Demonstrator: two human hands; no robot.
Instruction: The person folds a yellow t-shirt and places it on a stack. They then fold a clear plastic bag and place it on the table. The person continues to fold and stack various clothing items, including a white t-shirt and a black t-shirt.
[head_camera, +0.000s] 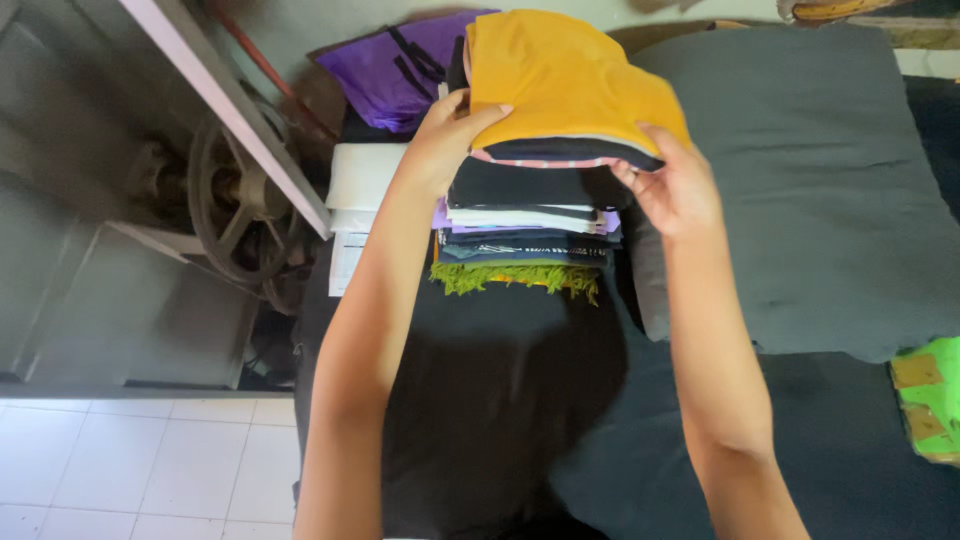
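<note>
A flat surface covered in black cloth (500, 420) fills the near middle. On it, farther off, sits a stack of folded clothes (530, 215). A grey cushion (810, 190) lies to the right, a purple bag (400, 65) far left.

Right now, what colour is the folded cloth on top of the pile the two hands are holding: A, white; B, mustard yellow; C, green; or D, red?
B: the top cloth on the stack of folded clothes is mustard yellow, with the left hand and right hand gripping its sides.
</note>
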